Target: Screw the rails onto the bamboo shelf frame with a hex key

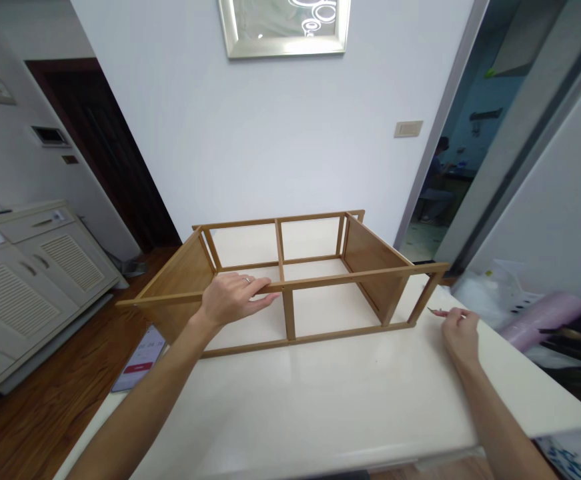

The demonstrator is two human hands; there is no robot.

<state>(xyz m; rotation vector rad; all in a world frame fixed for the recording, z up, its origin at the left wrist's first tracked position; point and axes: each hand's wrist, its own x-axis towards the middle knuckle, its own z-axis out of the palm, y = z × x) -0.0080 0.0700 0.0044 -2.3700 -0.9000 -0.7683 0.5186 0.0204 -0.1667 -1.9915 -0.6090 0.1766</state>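
A brown wooden shelf frame lies on its side on the white table, with solid panels near both ends and slim rails between them. My left hand is closed over the frame's near top rail, left of the middle upright, thumb below and fingers on top. Just right of the frame's near right corner, my right hand pinches a small thin pointed piece low over the table. That piece points left toward the frame's end post; its exact kind is too small to tell.
A phone or tablet with a lit screen lies at the table's left edge. Plastic wrap and a pink roll are beside the table's right edge. The wall stands right behind the frame. Another person sits beyond the doorway.
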